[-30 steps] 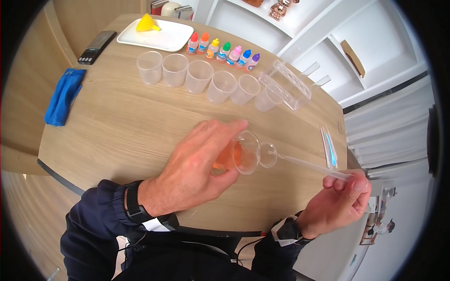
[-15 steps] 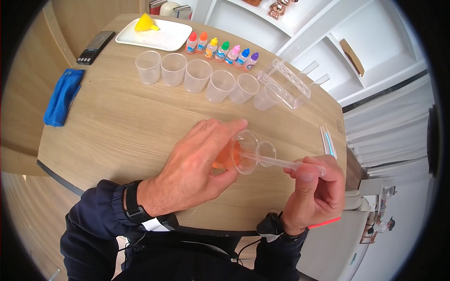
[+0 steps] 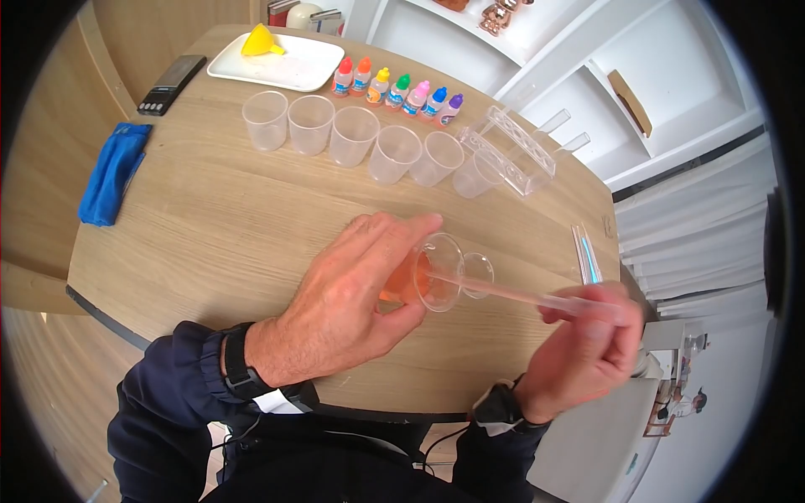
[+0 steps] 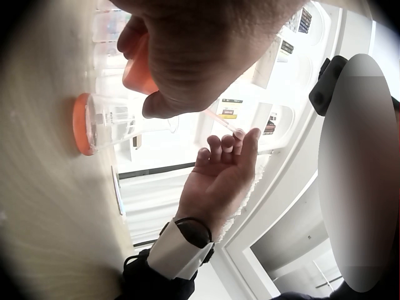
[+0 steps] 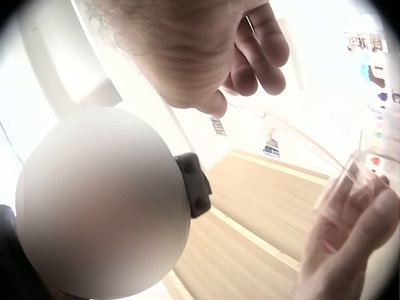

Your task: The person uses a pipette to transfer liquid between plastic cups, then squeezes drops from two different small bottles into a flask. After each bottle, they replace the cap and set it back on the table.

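My left hand (image 3: pixel 348 293) holds a clear cup (image 3: pixel 454 258) of orange liquid, tilted with its mouth to the right. A translucent plastic pipette (image 3: pixel 507 290) reaches into that cup, its stem tinted pale orange. Its bulb end is pinched between the thumb and fingers of my right hand (image 3: pixel 579 356), off to the right. Just beyond the cup shows the round mouth of a clear conical flask (image 3: pixel 480 277). In the left wrist view the flask (image 4: pixel 103 125) stands on the table with orange liquid at its bottom, below the held cup (image 4: pixel 140 72).
Several empty plastic cups (image 3: pixel 354 138) stand in a row across the table, with colour-capped dropper bottles (image 3: pixel 398 92) behind. A test-tube rack (image 3: pixel 516 155) is at back right. A white tray (image 3: pixel 310 75) bears a yellow funnel (image 3: pixel 260 40). A black scale (image 3: pixel 172 84) and blue cloth (image 3: pixel 116 174) lie left.
The pipette tip moved from over the flask mouth leftward into the cup. Since then my right hand has drawn back a little to the right, and the stem looks more orange. My left hand stays put.
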A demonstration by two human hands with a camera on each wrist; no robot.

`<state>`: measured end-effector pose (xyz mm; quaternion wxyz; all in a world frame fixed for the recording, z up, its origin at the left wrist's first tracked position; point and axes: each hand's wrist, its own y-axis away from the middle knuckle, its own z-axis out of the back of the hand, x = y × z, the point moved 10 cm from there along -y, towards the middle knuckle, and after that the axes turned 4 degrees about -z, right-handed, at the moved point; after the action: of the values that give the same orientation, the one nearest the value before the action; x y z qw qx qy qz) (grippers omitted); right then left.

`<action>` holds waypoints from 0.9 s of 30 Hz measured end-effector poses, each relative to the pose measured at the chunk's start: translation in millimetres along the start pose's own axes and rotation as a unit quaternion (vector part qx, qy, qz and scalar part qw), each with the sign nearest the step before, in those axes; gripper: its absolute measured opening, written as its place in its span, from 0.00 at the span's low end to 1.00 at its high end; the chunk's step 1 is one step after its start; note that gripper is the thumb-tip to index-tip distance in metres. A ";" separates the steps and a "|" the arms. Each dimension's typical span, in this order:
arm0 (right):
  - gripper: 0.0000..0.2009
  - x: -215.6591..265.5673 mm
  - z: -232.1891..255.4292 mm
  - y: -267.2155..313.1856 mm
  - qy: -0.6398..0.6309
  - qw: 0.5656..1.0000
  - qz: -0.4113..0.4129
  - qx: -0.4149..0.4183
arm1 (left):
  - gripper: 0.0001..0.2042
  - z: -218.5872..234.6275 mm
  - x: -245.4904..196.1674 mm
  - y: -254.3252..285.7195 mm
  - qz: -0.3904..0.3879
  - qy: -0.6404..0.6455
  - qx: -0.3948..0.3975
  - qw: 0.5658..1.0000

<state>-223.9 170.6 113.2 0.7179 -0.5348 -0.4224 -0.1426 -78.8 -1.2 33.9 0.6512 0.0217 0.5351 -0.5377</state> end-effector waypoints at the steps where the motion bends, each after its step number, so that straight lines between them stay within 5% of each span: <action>1: 0.14 2.6 12.8 -5.7 0.003 1.000 0.009 -0.010 | 0.36 0.5 0.3 0.2 0.001 0.000 0.000 1.000; 5: 0.18 4.0 48.0 -17.1 0.041 0.995 0.021 -0.086 | 0.38 2.2 0.6 0.6 0.001 -0.006 -0.009 1.000; 14: 0.09 -11.8 24.2 -11.8 0.051 0.998 -0.023 -0.024 | 0.39 0.5 0.0 0.6 -0.009 -0.003 -0.009 1.000; 27: 0.09 -12.9 19.0 -8.5 0.047 0.999 -0.012 -0.018 | 0.39 -0.2 0.3 0.5 -0.004 -0.005 -0.006 1.000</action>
<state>-245.9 181.0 110.3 0.7256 -0.5353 -0.3916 -0.1836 -78.6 -1.1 33.4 0.6516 0.0133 0.5353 -0.5373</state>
